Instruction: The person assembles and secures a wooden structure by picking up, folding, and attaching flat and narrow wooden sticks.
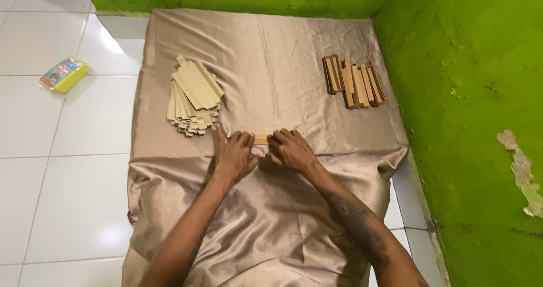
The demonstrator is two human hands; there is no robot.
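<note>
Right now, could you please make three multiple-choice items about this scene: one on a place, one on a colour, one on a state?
1. Where is the stack of flat cardboard blanks?
A. left side of the cloth
B. white floor
C. by the wall

2. What colour is the wall?
A. blue
B. green
C. white

3. What are both hands doing?
A. hanging free
B. pressing a cardboard strip
C. lifting the folded pieces

A: it lies left on the tan cloth.
B: painted bright green.
B: left hand and right hand rest on the strip.
</note>
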